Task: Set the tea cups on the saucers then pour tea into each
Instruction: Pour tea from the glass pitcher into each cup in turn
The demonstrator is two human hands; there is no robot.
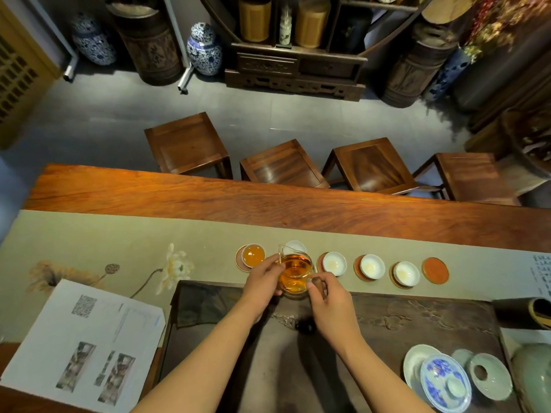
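Note:
A glass pitcher [295,272] of amber tea hangs over the cloth runner, held from both sides: my left hand [264,278] on its left wall, my right hand [326,293] at its handle. Its spout points at a white cup [295,247] just behind it. A row of round saucers runs left to right. The leftmost cup [253,254] holds amber tea. Three white cups [334,263] [372,266] [406,273] stand on saucers to the right, with at most a little pale liquid in them. The last red saucer [435,270] at the right end carries no cup.
A dark carved tea tray [417,320] lies under my arms. At the lower right stand a blue-and-white lidded bowl [445,380], a celadon lid [489,375] and a celadon pot [533,374]. Printed papers [86,338] lie at the left. Wooden stools [283,163] stand beyond the table's far edge.

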